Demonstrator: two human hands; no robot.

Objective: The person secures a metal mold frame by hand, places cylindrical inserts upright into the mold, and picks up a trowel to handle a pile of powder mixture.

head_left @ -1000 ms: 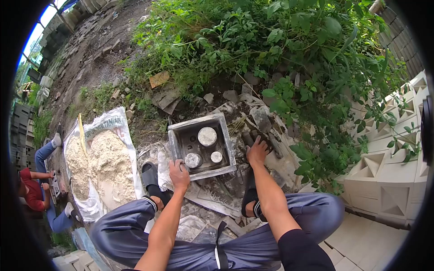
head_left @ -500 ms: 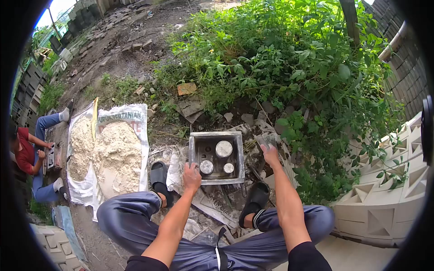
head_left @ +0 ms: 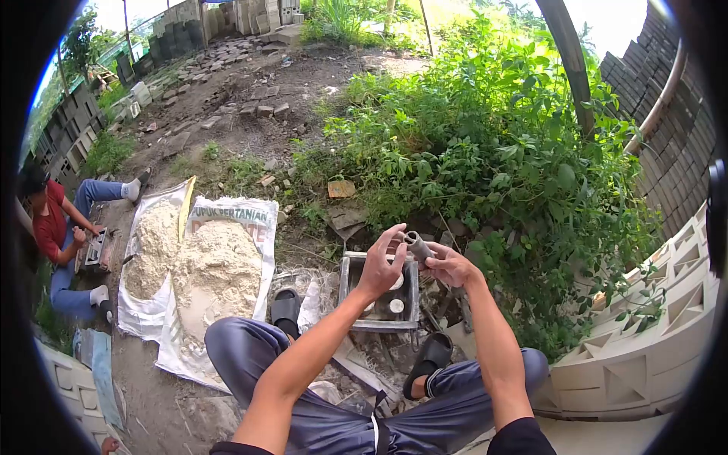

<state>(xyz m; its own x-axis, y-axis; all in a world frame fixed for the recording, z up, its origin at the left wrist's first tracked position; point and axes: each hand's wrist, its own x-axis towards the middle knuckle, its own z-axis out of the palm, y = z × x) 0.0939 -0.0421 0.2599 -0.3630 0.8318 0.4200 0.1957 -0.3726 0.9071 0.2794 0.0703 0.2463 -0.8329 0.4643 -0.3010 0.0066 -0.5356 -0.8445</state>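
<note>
My right hand (head_left: 453, 268) grips a short grey hollow tube (head_left: 418, 247), tilted with its open end toward my left hand. My left hand (head_left: 383, 265) is raised beside that end with its fingers apart and curved; whether a fingertip touches the rim I cannot tell. Below both hands a square metal-looking mould box (head_left: 379, 326) rests on the ground. Inside it stand round pale-topped cylinders, among them a small one (head_left: 396, 305); my hands partly hide the others.
Left of the box, heaps of pale powdery material (head_left: 220, 254) lie on white sacks (head_left: 262, 227). Farther left a person in a red shirt (head_left: 47, 227) handles another mould (head_left: 96, 249). Leafy plants (head_left: 500, 152) grow ahead; patterned pale blocks (head_left: 629, 371) stand at right.
Both hands have risen from the sides of the box and come together above it. The grey tube now shows in my right hand. The view has tilted up.
</note>
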